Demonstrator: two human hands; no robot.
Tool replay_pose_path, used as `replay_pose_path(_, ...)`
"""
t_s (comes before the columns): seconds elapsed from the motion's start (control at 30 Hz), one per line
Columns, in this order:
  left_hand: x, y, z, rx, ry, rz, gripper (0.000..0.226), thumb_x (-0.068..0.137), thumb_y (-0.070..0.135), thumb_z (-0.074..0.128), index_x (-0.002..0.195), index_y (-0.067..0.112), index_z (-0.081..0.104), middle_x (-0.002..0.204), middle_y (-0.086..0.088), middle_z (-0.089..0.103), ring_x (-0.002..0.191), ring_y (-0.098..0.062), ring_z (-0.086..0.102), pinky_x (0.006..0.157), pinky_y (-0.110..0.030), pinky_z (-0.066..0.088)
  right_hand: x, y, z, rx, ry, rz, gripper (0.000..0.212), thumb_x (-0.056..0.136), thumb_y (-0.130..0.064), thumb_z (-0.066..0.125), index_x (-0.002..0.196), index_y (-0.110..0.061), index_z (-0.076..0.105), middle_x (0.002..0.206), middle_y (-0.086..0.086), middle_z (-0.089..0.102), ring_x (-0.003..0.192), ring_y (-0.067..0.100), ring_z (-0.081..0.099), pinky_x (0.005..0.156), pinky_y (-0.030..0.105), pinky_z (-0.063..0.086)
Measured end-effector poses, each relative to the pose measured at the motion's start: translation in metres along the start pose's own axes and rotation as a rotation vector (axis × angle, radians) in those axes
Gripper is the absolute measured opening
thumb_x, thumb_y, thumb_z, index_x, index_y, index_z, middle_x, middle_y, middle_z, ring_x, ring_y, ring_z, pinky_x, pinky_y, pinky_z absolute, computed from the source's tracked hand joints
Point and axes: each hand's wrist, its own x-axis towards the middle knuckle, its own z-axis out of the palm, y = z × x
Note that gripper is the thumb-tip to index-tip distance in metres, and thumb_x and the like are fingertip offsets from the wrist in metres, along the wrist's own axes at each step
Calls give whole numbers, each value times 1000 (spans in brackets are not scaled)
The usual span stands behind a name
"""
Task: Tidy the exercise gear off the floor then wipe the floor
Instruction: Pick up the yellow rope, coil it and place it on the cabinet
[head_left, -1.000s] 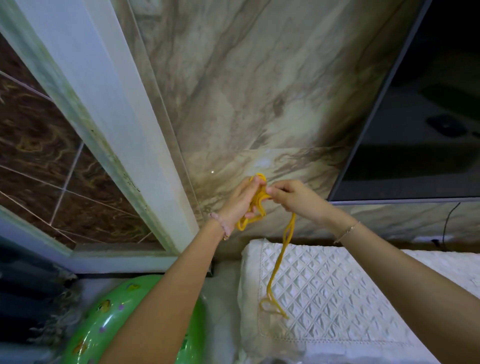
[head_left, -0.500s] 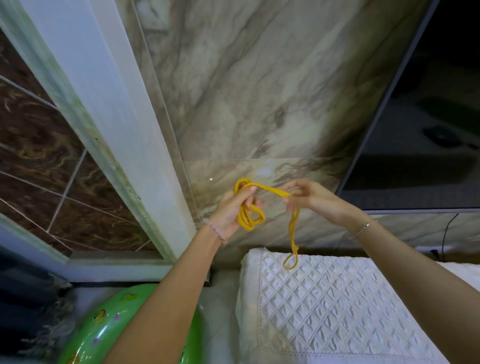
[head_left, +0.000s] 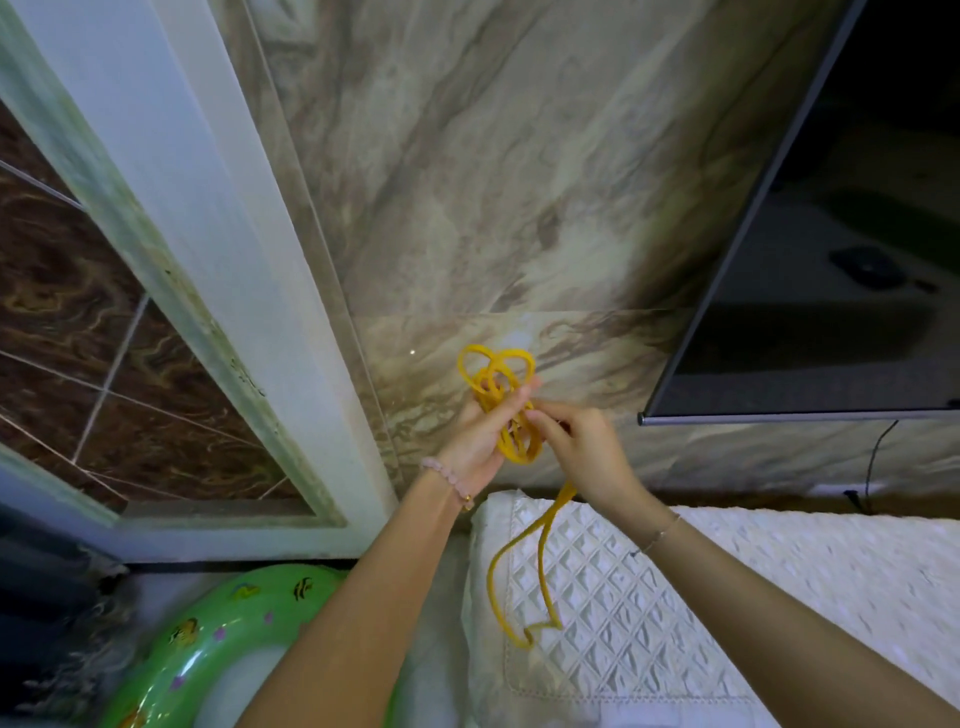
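Loops of yellow band (head_left: 511, 448) sit bunched in the left hand (head_left: 480, 436), up in front of the marble wall (head_left: 467, 182). The bunch stands up and down, with loops poking out the top. Left fingers (head_left: 519, 396) curl round it, close together. The right hand (head_left: 582, 447) pinches the band just beside the bunch. One long end hangs down over the white quilted cover (head_left: 675, 597). A green swim ring (head_left: 218, 649) lies low on the left.
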Motion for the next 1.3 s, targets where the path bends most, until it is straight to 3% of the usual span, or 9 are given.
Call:
replay_pose_path(0.17,1,-10,7,17,108,-30,15,90,10,56,92,15,70,99,3,70,81,-3,67,57,-19,52,-12,0,3,-111,-66,27,18,95,-16,51,98,-13,68,73,4,58,66,15,51,65,35,40)
replay_pose_path(0.3,9,-7,4,-121,263,-24,28,92,18,54,116,2,56,88,-4,66,69,-7,68,57,-20,55,-23,2,2,253,-166,188,44,91,-3,55,129,-25,51,58,-12,56,53,2,51,63,22,47)
replay_pose_path(0.43,14,6,-13,-207,325,19,13,94,22,50,89,14,60,75,5,67,75,-10,60,68,-26,55,-33,21,-20,455,-195,349,12,92,-5,55,102,-6,60,58,6,54,52,7,52,61,20,45)
replay_pose_path(0.5,14,17,-20,-329,339,54,17,95,23,48,82,17,57,65,9,64,66,-5,59,67,-23,56,-41,37,-31,379,-292,373,29,96,-19,48,83,2,63,58,0,56,58,5,54,68,23,42)
replay_pose_path(0.63,13,28,-33,-388,292,41,29,98,28,41,72,17,49,46,7,53,45,-5,55,49,-18,52,-47,59,-36,254,-341,442,30,99,-19,43,89,-8,69,59,-4,47,56,3,46,61,16,41)
replay_pose_path(0.8,5,12,-32,7,217,-163,15,93,18,52,79,16,54,67,4,55,39,-4,47,43,-16,44,-22,51,-40,-160,-317,183,16,93,-22,56,91,-18,71,79,-9,66,76,4,58,72,24,42)
replay_pose_path(0.93,-3,-5,-18,247,50,-259,13,89,18,59,101,13,63,93,0,69,73,-7,68,58,-23,55,-7,33,-34,-278,-305,-35,20,87,-36,61,102,-29,72,92,5,70,85,21,64,77,35,47)
replay_pose_path(1.17,-15,-13,-6,575,-181,-207,14,79,13,72,71,25,72,81,-7,71,83,-23,67,88,-45,50,-3,18,-27,77,-213,168,23,80,-14,71,87,-25,53,63,9,63,55,14,54,58,30,45)
replay_pose_path(1.3,-13,-11,-18,541,-180,-270,10,81,4,67,80,12,62,60,-4,61,61,-16,63,77,-32,57,-11,23,-35,298,-310,284,11,93,-18,54,87,-8,54,57,7,52,48,11,45,48,20,39)
